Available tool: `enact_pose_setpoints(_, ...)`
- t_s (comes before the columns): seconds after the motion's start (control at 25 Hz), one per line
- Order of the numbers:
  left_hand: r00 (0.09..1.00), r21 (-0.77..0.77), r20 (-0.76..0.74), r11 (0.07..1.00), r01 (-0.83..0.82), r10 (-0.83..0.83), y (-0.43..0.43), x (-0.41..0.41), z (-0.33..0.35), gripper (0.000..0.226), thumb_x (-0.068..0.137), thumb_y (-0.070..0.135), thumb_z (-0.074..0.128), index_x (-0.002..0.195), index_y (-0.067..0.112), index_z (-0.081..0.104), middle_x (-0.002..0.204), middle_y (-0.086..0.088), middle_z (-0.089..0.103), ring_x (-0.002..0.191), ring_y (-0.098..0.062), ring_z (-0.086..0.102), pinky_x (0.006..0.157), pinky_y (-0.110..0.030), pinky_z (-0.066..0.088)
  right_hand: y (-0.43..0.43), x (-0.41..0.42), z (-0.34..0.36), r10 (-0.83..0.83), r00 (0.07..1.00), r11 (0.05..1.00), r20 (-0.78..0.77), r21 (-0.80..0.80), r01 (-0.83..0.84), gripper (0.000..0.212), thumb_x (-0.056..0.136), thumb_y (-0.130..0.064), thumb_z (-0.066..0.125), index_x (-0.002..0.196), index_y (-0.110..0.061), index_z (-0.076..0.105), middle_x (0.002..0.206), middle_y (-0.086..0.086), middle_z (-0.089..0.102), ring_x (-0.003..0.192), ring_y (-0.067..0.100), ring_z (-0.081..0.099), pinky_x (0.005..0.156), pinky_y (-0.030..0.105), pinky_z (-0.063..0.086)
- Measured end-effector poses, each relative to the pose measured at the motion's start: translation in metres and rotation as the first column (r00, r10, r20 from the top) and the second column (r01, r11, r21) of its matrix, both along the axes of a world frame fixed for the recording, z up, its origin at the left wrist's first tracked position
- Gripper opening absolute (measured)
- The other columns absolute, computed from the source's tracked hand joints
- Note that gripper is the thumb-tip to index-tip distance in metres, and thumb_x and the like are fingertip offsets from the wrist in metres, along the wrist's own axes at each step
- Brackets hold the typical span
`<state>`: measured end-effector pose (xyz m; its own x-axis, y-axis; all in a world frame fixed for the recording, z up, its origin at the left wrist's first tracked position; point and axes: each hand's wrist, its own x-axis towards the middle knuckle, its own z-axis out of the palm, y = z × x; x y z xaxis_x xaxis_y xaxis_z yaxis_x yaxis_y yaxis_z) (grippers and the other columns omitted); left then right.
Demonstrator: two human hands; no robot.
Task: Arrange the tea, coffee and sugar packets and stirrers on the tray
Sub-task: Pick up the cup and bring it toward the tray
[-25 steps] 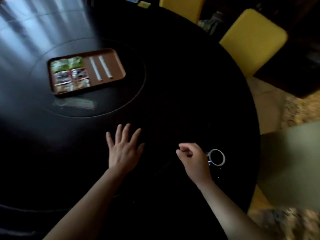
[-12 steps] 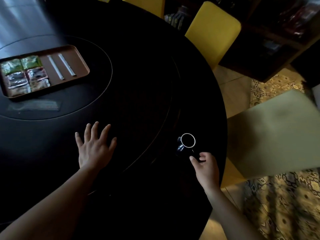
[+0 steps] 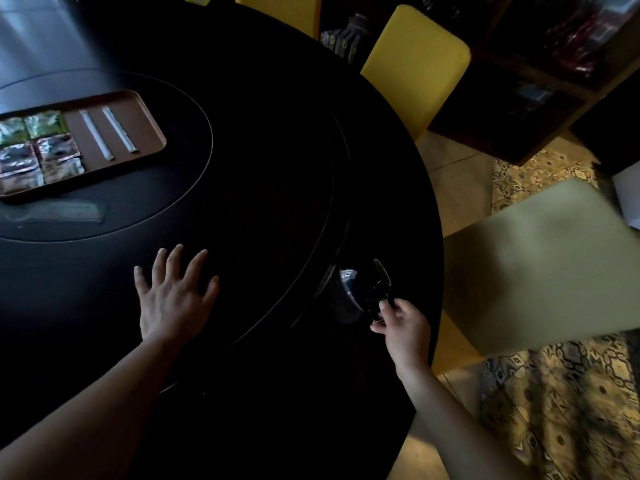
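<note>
The right hand (image 3: 403, 329), half a second ago only touching the mug (image 3: 360, 294), now pinches its handle and tips it, left hand (image 3: 173, 296) spread flat, while packets (image 3: 38, 147) and stirrers (image 3: 107, 133) already lie arranged on the tray (image 3: 149, 133).

Person, head-camera view; two arms entering from the near edge.

Left hand (image 3: 173, 299): bare, no glove, no ring visible on the fingers, nails short. Wrist without watch or band. Left forearm (image 3: 86, 410): bare along its whole visible length, no sleeve or cuff in frame.

Right hand (image 3: 403, 332): bare, no glove, no ring visible. Wrist unadorned. Right forearm (image 3: 460, 427): bare to the frame edge, no sleeve showing.

Dim lighting; finer surface detail not discernible.
</note>
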<state>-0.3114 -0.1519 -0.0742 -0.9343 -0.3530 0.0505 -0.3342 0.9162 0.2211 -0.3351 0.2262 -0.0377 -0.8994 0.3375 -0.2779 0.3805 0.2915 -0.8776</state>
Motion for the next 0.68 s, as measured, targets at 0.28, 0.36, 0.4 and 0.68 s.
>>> enact_pose_setpoints(0.28,1.0,-0.012,0.005,1.0,-0.007,0.007,0.001,0.0,0.001,0.057,0.093,0.06,0.043,0.146,0.039,0.035,0.159,-0.007,0.031,0.151,-0.029,0.015,0.118,-0.062,0.007,-0.011,0.016,0.012,-0.185,0.849,0.407,0.496,-0.747,0.525,0.023,0.101,-0.003,0.041,0.096,0.006,0.062,0.087,0.017,0.066,0.067,0.021,0.071,0.05,0.028,0.06)
enact_pose_setpoints(0.36,1.0,-0.01,0.007,1.0,-0.006,0.006,0.0,0.001,0.001,0.058,0.093,0.06,0.044,0.146,0.039,0.035,0.159,-0.007,0.031,0.151,-0.029,0.015,0.118,-0.062,0.008,-0.014,0.018,0.012,-0.203,0.812,0.355,0.547,-0.732,0.582,0.024,0.102,-0.004,0.039,0.095,0.006,0.061,0.087,0.017,0.066,0.071,0.022,0.069,0.047,0.028,0.059)
enact_pose_setpoints(0.4,1.0,-0.01,0.007,1.0,-0.006,0.006,0.0,0.001,0.002,0.058,0.093,0.06,0.044,0.146,0.038,0.036,0.159,-0.008,0.031,0.151,-0.029,0.015,0.118,-0.062,0.008,-0.015,0.018,0.013,-0.214,0.799,0.348,0.563,-0.72,0.6,0.025,0.102,-0.004,0.039,0.094,0.006,0.06,0.087,0.018,0.066,0.073,0.022,0.068,0.046,0.028,0.059)
enact_pose_setpoints(0.68,1.0,-0.002,0.001,1.0,-0.016,0.016,0.002,0.001,0.004,0.057,0.093,0.058,0.047,0.146,0.039,0.037,0.159,-0.006,0.03,0.151,-0.028,0.015,0.119,-0.06,0.007,-0.011,0.019,0.013,-0.298,0.767,0.31,0.569,-0.702,0.641,0.023,0.103,-0.002,0.037,0.092,0.003,0.057,0.089,0.017,0.06,0.079,0.023,0.061,0.045,0.031,0.059)
